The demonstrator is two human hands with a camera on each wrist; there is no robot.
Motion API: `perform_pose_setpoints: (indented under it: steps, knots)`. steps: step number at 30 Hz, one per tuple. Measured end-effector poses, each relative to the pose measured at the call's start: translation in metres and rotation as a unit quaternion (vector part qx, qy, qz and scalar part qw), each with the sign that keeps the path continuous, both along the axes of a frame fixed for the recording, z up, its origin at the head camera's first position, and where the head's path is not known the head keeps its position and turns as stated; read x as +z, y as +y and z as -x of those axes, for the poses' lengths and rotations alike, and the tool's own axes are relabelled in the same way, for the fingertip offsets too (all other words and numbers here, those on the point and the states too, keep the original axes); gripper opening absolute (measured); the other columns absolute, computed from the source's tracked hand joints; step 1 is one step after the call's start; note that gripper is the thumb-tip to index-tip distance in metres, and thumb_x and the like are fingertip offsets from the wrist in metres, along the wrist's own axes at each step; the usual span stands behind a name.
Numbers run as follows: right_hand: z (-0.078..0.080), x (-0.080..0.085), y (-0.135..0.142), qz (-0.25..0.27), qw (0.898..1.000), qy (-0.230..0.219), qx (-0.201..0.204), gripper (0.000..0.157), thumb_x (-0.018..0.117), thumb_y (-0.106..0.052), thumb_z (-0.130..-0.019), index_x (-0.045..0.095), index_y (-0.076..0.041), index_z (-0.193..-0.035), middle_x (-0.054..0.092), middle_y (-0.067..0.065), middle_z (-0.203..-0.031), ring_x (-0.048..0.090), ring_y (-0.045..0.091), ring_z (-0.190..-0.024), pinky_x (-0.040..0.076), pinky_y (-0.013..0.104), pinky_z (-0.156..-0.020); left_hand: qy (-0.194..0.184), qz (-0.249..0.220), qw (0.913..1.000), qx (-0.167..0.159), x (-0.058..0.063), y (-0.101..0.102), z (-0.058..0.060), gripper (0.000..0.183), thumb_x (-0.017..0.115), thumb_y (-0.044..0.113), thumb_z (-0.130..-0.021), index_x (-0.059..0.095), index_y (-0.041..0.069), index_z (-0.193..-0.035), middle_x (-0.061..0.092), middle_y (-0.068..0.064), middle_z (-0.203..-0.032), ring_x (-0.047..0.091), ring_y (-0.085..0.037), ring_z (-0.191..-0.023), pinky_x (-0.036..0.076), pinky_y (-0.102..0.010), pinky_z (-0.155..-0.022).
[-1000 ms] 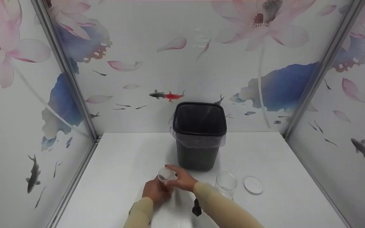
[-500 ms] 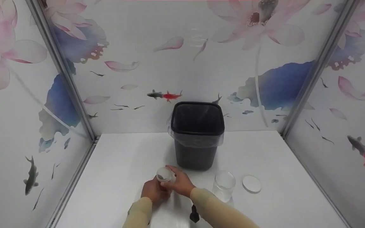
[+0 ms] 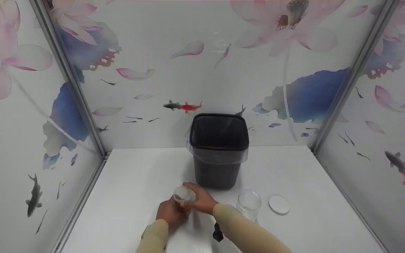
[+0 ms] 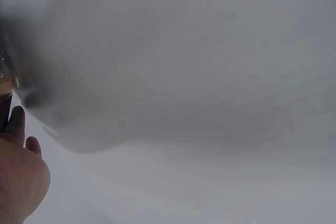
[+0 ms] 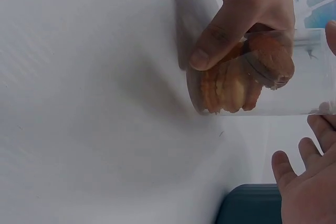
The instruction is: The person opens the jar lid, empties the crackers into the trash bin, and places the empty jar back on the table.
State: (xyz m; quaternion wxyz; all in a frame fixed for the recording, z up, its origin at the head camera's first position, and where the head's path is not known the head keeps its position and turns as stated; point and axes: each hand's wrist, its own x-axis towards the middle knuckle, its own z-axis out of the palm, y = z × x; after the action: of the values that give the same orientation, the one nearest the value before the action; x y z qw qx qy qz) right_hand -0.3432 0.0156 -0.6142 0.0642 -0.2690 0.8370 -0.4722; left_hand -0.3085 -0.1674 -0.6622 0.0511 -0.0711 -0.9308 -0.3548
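A clear cylindrical jar (image 5: 296,95) is held tilted between both hands in front of the bin. Inside its lower end are several brown, cookie-like pieces (image 5: 231,87). My left hand (image 3: 172,212) grips that lower end, with its thumb (image 5: 215,40) along the side in the right wrist view. Round the jar's top end curl the thumb and index finger of my right hand (image 3: 202,199); its other fingers (image 5: 283,169) spread away from the jar. Whether a lid sits on this end cannot be told. The left wrist view shows only part of a hand (image 4: 23,182) and a jar edge.
A black bin (image 3: 218,172) with a clear liner stands behind the hands. To the right are a second clear jar (image 3: 249,203), open at the top, and a round white lid (image 3: 278,205) lying flat. Patterned panels enclose the white table (image 3: 135,168) on three sides.
Both hands stay on the jar in nearly the same place. The right hand has shifted slightly about its top end, and the camera has turned a little.
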Motion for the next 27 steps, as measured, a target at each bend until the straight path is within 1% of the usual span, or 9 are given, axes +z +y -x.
perform_pose_setpoints:
  steps: [4, 8, 11, 13, 15, 18, 20, 23, 27]
  knots:
    - [-0.008, -0.002, -0.005, 0.011, 0.999, -0.007, -0.03, 0.079, 0.079, -0.044, -0.084, 0.047, -0.013, -0.148, 0.047, 0.007, -0.148, 0.041, 0.028, -0.138, 0.031, 0.053, -0.112, 0.014, 0.0, 0.9999, -0.003, -0.007, -0.004, 0.005, 0.053, 0.087, 0.023, -0.074, 0.06, 0.009, -0.118, 0.068, 0.003, -0.092, 0.06, -0.016, -0.081, 0.055, -0.045, -0.081]
    - [-0.014, -0.004, -0.009, 0.031, 0.998, -0.022, -0.056, 0.081, 0.08, -0.044, -0.082, 0.046, -0.012, -0.148, 0.047, 0.008, -0.148, 0.041, 0.028, -0.137, 0.032, 0.053, -0.112, 0.012, 0.009, 0.9999, -0.002, -0.01, -0.003, 0.008, 0.051, 0.086, 0.025, -0.074, 0.061, 0.011, -0.116, 0.067, 0.007, -0.087, 0.06, -0.012, -0.076, 0.055, -0.04, -0.077]
    - [-0.015, -0.004, -0.009, 0.031, 0.997, -0.028, -0.068, 0.082, 0.081, -0.045, -0.082, 0.047, -0.013, -0.148, 0.048, 0.007, -0.147, 0.042, 0.027, -0.137, 0.032, 0.051, -0.112, 0.001, 0.003, 1.0, -0.004, 0.001, 0.0, 0.002, 0.05, 0.087, 0.023, -0.074, 0.061, 0.011, -0.115, 0.066, 0.006, -0.084, 0.059, -0.012, -0.075, 0.055, -0.04, -0.075]
    - [-0.014, -0.004, -0.008, 0.026, 0.997, -0.023, -0.063, 0.08, 0.08, -0.045, -0.082, 0.047, -0.012, -0.147, 0.049, 0.007, -0.147, 0.043, 0.027, -0.136, 0.033, 0.051, -0.112, -0.003, 0.0, 1.0, -0.008, 0.011, 0.002, -0.003, 0.05, 0.087, 0.021, -0.075, 0.061, 0.008, -0.115, 0.066, 0.004, -0.084, 0.059, -0.014, -0.075, 0.055, -0.042, -0.075]
    - [-0.011, -0.002, -0.006, 0.023, 0.999, -0.013, -0.047, 0.078, 0.08, -0.043, -0.083, 0.048, -0.011, -0.147, 0.049, 0.008, -0.146, 0.043, 0.028, -0.136, 0.033, 0.051, -0.112, -0.007, -0.002, 1.0, -0.007, 0.021, 0.004, -0.007, 0.048, 0.085, 0.021, -0.077, 0.061, 0.008, -0.116, 0.066, 0.003, -0.087, 0.059, -0.015, -0.077, 0.055, -0.043, -0.078]
    - [-0.004, 0.001, -0.002, 0.021, 1.0, -0.011, -0.015, 0.075, 0.08, -0.038, -0.083, 0.05, -0.011, -0.146, 0.05, 0.008, -0.145, 0.044, 0.027, -0.135, 0.034, 0.05, -0.111, -0.002, -0.006, 0.9999, -0.008, 0.026, 0.005, -0.009, 0.047, 0.084, 0.021, -0.078, 0.061, 0.006, -0.117, 0.068, 0.0, -0.093, 0.06, -0.018, -0.082, 0.054, -0.046, -0.083]
    - [0.001, 0.003, 0.001, 0.016, 1.0, -0.015, 0.002, 0.074, 0.081, -0.035, -0.083, 0.05, -0.011, -0.146, 0.051, 0.008, -0.145, 0.044, 0.027, -0.134, 0.035, 0.05, -0.11, 0.001, -0.007, 1.0, -0.006, 0.023, 0.005, -0.008, 0.049, 0.085, 0.021, -0.078, 0.061, 0.006, -0.118, 0.069, -0.003, -0.098, 0.063, -0.02, -0.086, 0.054, -0.047, -0.087]
    - [0.003, 0.005, 0.002, 0.005, 1.0, -0.022, 0.015, 0.076, 0.081, -0.034, -0.082, 0.049, -0.012, -0.147, 0.051, 0.007, -0.146, 0.044, 0.026, -0.134, 0.035, 0.05, -0.11, 0.006, -0.006, 1.0, -0.002, 0.014, 0.004, -0.005, 0.053, 0.085, 0.023, -0.077, 0.061, 0.006, -0.12, 0.07, -0.005, -0.103, 0.066, -0.024, -0.095, 0.053, -0.048, -0.091]
    - [-0.002, 0.003, -0.001, 0.012, 1.0, -0.021, 0.002, 0.078, 0.081, -0.037, -0.082, 0.047, -0.011, -0.148, 0.049, 0.007, -0.146, 0.044, 0.027, -0.134, 0.035, 0.052, -0.11, 0.016, 0.003, 0.9999, 0.003, 0.0, 0.002, 0.0, 0.055, 0.084, 0.028, -0.078, 0.06, 0.008, -0.123, 0.07, -0.005, -0.109, 0.066, -0.027, -0.103, 0.052, -0.048, -0.093]
